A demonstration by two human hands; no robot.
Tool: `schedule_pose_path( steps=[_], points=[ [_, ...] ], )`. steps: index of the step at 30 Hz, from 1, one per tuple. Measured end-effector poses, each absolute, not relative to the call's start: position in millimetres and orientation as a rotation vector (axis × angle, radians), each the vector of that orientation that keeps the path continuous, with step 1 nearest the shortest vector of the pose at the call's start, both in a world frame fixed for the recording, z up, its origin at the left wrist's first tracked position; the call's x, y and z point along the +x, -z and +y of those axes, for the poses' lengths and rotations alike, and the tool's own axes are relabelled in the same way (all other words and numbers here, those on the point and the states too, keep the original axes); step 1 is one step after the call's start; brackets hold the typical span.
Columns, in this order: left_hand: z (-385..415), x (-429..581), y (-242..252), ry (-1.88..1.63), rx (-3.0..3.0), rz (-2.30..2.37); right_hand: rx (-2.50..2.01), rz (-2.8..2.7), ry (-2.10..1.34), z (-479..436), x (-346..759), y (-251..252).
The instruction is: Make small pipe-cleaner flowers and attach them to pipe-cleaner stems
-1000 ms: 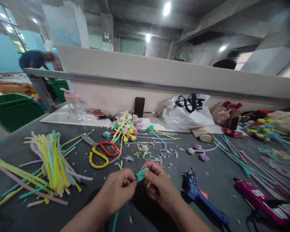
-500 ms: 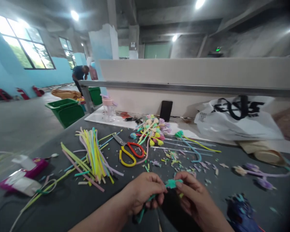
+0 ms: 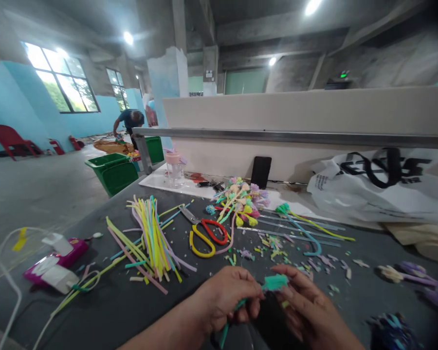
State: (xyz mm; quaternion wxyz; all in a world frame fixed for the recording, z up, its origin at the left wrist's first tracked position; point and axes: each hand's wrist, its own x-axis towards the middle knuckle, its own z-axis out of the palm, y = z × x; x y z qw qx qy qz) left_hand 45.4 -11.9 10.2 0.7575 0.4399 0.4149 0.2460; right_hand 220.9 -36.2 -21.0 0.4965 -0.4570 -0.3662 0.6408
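Note:
Between my hands is a teal pipe-cleaner flower piece (image 3: pixel 276 282), fluffy and blocky at the top, with a green stem (image 3: pixel 224 335) running down below my left hand. My left hand (image 3: pixel 237 296) is closed, pinching the piece near its base. My right hand (image 3: pixel 306 306) has its thumb and fingers on the piece's other side. Beyond my hands lie scissors (image 3: pixel 202 236) with one yellow and one red handle. To the left is a loose pile of pastel pipe cleaners (image 3: pixel 155 238). A bunch of finished-looking pipe-cleaner flowers (image 3: pixel 241 199) lies behind the scissors.
Colourful clippings (image 3: pixel 273 245) are scattered over the dark table. Clear rods (image 3: pixel 299 227), a leaning phone (image 3: pixel 261 171), a cup (image 3: pixel 174 167) and a white bag (image 3: pixel 383 184) stand or lie at the back. A purple power strip (image 3: pixel 54 265) with cables is at left. Another person (image 3: pixel 129 121) bends over far off.
The view has swung left, so everything sits further right. Both hands still hold the teal piece, whose fluffy top now shows wider between them.

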Motion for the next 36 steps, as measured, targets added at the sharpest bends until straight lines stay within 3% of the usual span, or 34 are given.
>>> schedule_pose_path(
  steps=[7,15,20,28,33,36],
  points=[
    [-8,40,-12,-0.649,0.857,0.835,-1.212,-1.092,-1.445,-33,227,32],
    [-7,35,-7,-0.658,0.896,0.776,-1.408,-1.827,-0.767,-32,230,25],
    [-14,33,-12,-0.603,0.986,0.885,-1.403,-1.874,-0.461,-45,224,14],
    [-16,31,-12,-0.553,0.99,0.941,-1.579,-1.902,-0.247,-95,256,-26],
    [-16,31,-13,-0.543,0.957,0.941,-1.91,-1.794,0.094,-123,324,-9],
    [-16,32,-13,-0.516,0.975,0.92,-2.14,-1.806,0.066,-132,347,13]
  ],
)
